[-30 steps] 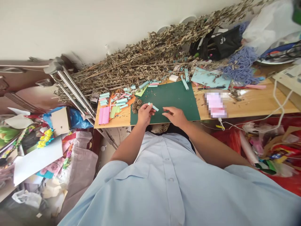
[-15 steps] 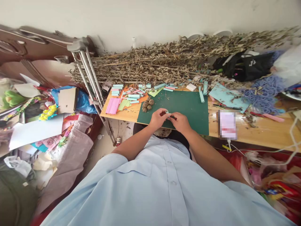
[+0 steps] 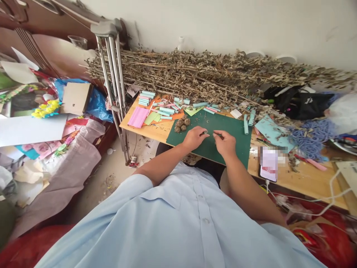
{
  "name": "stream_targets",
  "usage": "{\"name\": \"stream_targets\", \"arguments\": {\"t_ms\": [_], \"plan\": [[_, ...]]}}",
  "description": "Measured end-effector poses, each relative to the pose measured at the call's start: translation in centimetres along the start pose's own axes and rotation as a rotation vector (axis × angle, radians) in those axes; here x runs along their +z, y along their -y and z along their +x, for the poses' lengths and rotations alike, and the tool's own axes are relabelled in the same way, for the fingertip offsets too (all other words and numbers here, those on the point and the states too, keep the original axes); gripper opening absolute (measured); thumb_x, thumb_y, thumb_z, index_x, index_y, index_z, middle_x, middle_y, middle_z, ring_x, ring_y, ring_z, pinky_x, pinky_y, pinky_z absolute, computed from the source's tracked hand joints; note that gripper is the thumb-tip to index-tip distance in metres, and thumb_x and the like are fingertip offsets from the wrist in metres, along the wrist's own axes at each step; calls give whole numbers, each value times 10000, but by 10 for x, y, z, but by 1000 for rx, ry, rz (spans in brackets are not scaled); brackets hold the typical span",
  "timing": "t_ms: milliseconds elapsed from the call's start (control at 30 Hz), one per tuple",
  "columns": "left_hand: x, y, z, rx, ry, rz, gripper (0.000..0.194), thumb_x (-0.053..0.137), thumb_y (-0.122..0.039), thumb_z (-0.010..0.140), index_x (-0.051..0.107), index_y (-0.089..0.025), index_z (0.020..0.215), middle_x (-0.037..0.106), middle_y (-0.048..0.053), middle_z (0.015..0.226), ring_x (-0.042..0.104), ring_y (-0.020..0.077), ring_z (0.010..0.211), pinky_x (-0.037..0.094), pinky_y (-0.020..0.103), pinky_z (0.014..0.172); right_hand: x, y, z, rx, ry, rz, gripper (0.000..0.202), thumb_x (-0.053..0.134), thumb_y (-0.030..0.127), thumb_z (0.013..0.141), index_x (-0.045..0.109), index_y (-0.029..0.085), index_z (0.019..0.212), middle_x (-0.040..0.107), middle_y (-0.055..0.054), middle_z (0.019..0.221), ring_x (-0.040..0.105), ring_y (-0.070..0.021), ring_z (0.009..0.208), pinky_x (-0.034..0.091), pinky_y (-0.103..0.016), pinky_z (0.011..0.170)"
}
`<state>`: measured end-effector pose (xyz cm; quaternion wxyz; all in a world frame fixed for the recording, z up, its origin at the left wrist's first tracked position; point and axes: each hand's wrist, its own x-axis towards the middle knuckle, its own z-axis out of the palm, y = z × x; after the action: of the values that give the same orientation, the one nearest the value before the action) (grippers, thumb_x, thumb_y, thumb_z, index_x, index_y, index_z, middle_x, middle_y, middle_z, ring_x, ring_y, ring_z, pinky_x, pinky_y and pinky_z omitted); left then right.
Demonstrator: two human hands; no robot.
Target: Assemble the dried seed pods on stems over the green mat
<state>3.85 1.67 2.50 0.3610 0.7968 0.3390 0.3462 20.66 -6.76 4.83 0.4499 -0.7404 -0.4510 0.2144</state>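
Observation:
Above the dark green mat (image 3: 237, 149), my left hand (image 3: 195, 137) pinches a small rolled paper tube (image 3: 205, 131), its open end facing up. A short gap to the right, my right hand (image 3: 224, 142) has its thumb and fingers pressed together; whatever lies between them is too small to make out. Several brown crumbly balls (image 3: 182, 123) sit in a cluster on the mat, up and left of my left hand. Rolled blue and pink paper tubes (image 3: 167, 110) lie behind them over orange and green sheets.
Dried plant stems (image 3: 178, 70) cover the back of the wooden table (image 3: 156, 133). Metal crutches (image 3: 113, 74) lean at its left. A phone (image 3: 268, 163) with a cable, a blue sheet (image 3: 272, 130) and blue cord (image 3: 306, 137) are at the right.
My hands have moved apart; they were together around the tube, which stays in my left hand. The camera view has shifted, and the crutches appear closer.

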Motion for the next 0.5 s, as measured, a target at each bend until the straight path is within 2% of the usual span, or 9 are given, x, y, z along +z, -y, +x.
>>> {"name": "stream_targets", "arguments": {"t_ms": [133, 300, 500], "plan": [[3, 3, 7, -42, 60, 51, 106, 749, -267, 956, 774, -173, 997, 732, 91, 974, 672, 226, 962, 528, 323, 865, -6, 21, 5, 43, -33, 30, 411, 682, 481, 830, 819, 179, 1072, 750, -62, 747, 624, -210, 576, 571, -402, 682], [4, 4, 5, -58, 103, 107, 120, 754, -276, 953, 743, -160, 924, 706, 73, 952, 652, 218, 960, 507, 302, 834, -6, 38, 14, -25, -2, -10, 393, 684, 486, 839, 813, 188, 1060, 696, -27, 661, 645, -216, 590, 571, -390, 671], [2, 2, -2, -32, 68, 97, 122, 737, -274, 967, 729, -154, 990, 694, 74, 971, 659, 201, 937, 520, 294, 843, 5, 58, 57, -172, 195, -89, 344, 694, 454, 859, 815, 206, 1064, 769, -53, 818, 694, -235, 719, 578, -409, 746]]}}
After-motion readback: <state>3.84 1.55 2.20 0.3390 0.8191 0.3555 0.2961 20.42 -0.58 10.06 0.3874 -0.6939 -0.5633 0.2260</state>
